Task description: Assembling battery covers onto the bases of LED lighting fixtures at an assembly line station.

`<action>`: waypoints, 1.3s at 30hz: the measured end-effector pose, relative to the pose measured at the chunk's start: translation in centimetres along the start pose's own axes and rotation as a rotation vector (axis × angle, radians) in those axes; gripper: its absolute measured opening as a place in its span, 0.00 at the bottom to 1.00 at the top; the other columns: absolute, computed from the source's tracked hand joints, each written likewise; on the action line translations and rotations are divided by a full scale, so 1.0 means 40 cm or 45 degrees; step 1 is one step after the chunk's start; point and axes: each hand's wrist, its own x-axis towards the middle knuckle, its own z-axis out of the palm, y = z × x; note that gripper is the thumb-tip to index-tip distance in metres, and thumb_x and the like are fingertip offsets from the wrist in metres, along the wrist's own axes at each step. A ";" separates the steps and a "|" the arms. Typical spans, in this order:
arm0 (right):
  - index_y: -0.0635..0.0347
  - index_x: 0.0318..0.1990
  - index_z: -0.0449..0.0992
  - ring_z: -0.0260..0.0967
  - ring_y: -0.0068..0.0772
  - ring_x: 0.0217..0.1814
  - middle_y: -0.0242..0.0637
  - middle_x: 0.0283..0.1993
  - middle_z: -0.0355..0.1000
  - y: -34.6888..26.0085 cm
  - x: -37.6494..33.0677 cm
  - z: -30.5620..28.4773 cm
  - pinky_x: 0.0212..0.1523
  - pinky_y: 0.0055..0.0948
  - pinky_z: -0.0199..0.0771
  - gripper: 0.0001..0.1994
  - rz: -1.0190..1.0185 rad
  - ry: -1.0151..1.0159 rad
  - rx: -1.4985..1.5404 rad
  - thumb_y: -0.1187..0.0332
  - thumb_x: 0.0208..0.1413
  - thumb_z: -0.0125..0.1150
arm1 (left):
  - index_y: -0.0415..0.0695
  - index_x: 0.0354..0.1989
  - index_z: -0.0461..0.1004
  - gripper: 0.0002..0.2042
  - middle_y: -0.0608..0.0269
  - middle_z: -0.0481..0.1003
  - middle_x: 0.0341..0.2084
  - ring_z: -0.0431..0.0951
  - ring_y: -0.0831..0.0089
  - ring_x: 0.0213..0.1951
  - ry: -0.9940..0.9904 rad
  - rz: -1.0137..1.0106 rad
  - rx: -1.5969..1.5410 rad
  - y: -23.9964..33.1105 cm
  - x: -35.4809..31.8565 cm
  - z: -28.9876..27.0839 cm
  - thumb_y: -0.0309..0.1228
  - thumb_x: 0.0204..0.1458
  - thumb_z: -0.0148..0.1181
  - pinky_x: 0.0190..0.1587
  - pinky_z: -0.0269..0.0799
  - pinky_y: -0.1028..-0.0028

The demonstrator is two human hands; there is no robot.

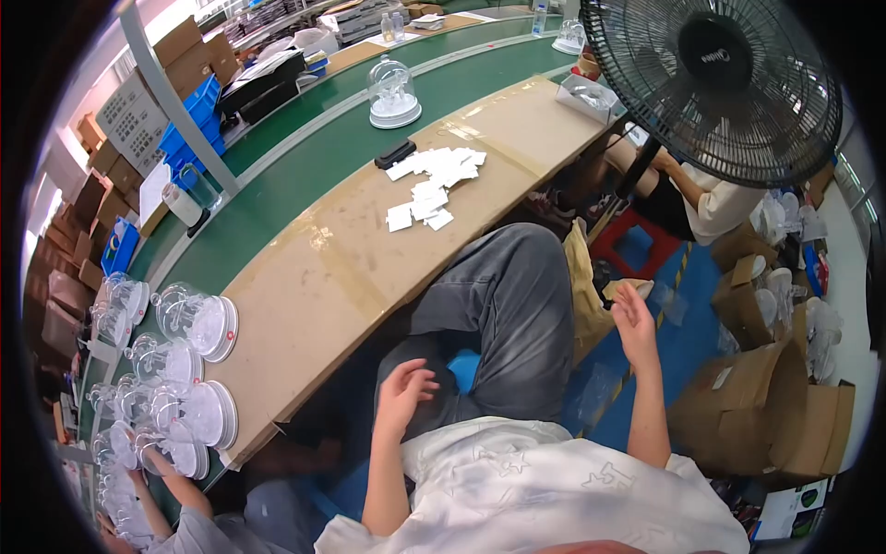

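Note:
My left hand [404, 391] hovers over my lap, fingers loosely curled and apart, holding nothing. It is below the front edge of the tan workbench [314, 286]. My right hand [635, 321] is raised to my right over the blue floor, fingers spread and empty, beside my grey-trousered knee [508, 295]. A loose pile of small white cards [432, 183] lies on the bench, well out of reach of both hands. A small black device [395, 153] lies beside the cards.
A green conveyor belt [305, 175] runs behind the bench, carrying a clear domed item [393, 94]. Several clear domes on white bases [189, 369] crowd the bench's left end, where another person's arm [171, 480] reaches. A black fan [715, 88] stands right. Cardboard boxes [766, 406] sit on the floor.

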 end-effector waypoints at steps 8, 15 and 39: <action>0.68 0.72 0.40 0.42 0.58 0.75 0.61 0.73 0.43 -0.028 0.012 0.363 0.73 0.45 0.44 0.49 -0.168 -0.104 -0.989 0.56 0.52 0.67 | 0.33 0.57 0.68 0.30 0.43 0.66 0.57 0.67 0.52 0.59 0.452 0.327 1.139 0.020 -0.066 -0.119 0.35 0.47 0.68 0.60 0.65 0.61; 0.68 0.71 0.42 0.44 0.58 0.74 0.59 0.71 0.47 0.006 0.019 0.413 0.71 0.46 0.48 0.47 -0.203 -0.065 -0.952 0.59 0.52 0.66 | 0.31 0.67 0.53 0.56 0.31 0.55 0.64 0.56 0.39 0.66 0.254 -0.534 1.416 0.036 0.096 -0.061 0.57 0.36 0.73 0.63 0.57 0.42; 0.64 0.71 0.49 0.57 0.50 0.70 0.55 0.70 0.56 0.123 0.172 0.408 0.67 0.38 0.59 0.38 0.203 -0.037 -0.648 0.52 0.61 0.57 | 0.51 0.58 0.70 0.29 0.57 0.70 0.58 0.65 0.54 0.62 0.149 0.085 1.623 -0.365 0.314 -0.378 0.56 0.53 0.55 0.65 0.58 0.56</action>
